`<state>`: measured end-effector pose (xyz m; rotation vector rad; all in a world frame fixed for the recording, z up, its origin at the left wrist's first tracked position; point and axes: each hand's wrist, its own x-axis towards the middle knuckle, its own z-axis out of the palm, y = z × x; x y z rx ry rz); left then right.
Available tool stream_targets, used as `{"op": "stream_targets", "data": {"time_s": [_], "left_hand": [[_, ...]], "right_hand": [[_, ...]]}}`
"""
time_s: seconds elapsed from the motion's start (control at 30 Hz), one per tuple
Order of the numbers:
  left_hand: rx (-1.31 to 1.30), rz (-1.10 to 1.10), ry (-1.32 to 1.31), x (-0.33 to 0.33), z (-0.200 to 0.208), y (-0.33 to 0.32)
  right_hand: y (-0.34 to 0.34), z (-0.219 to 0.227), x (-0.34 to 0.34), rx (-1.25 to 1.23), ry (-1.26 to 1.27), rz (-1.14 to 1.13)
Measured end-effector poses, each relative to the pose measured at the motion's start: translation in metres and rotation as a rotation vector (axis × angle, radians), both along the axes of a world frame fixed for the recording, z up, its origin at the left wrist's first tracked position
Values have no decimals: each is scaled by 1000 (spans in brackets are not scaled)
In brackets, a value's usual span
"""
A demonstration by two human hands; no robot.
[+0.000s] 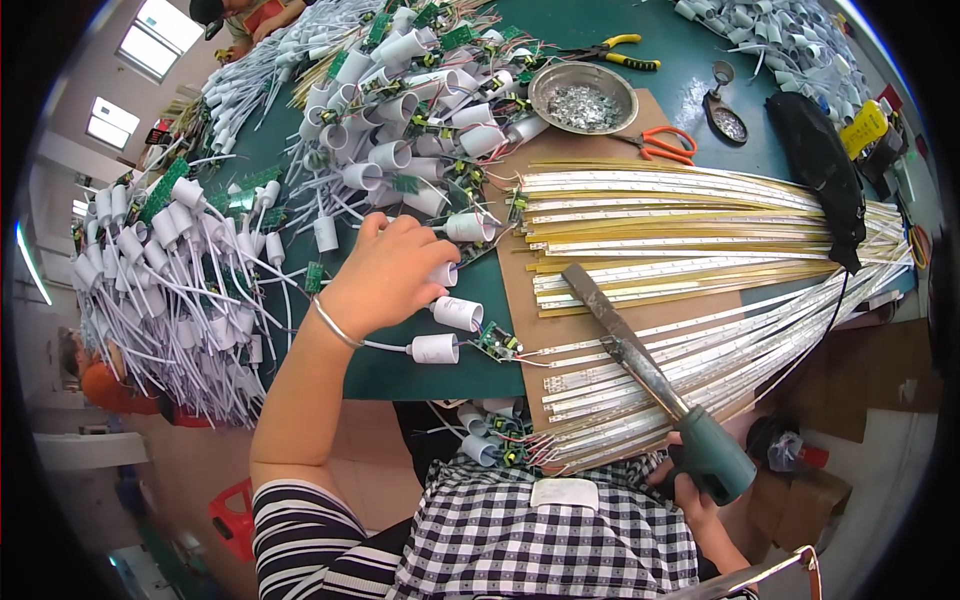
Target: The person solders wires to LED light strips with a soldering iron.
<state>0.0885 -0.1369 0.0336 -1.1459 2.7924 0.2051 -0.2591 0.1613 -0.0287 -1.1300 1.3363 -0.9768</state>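
On the green tabletop (405, 383), my left fingers close round a white cap (443, 275) beside other caps, and tugging it could, I judge, snap a thin lead if one is snagged; my right fingers wrap the green-handled tool (652, 375), whose metal barrel, if hot, might scorch the pale strips (640, 210) beneath should my wrist dip. My left hand (382, 275) bends palm-down at the wrist, forearm rising from below, while my right hand (690, 487), partly hidden behind the handle, sits low, aiming the barrel up-left.
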Motion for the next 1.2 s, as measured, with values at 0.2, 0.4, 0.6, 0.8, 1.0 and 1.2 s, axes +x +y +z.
{"op": "stream_targets", "data": {"time_s": [0.2,0.4,0.6,0.8,1.0,1.2], "left_hand": [[-77,179,229,-20,-13,-7],[-245,225,331,-52,-22,-3],[-327,158,334,-57,-36,-1],[-336,107,410,-48,-34,-5],[450,464,849,-35,-20,9],[61,172,642,-42,4,42]], "right_hand": [[-10,11,12,-30,-34,-121],[-8,12,12,-66,-103,-58],[-8,15,15,-10,-95,-124],[-8,17,16,-4,-103,-122],[-9,19,16,-5,-40,-121],[-8,17,18,-2,-5,-101]]}}
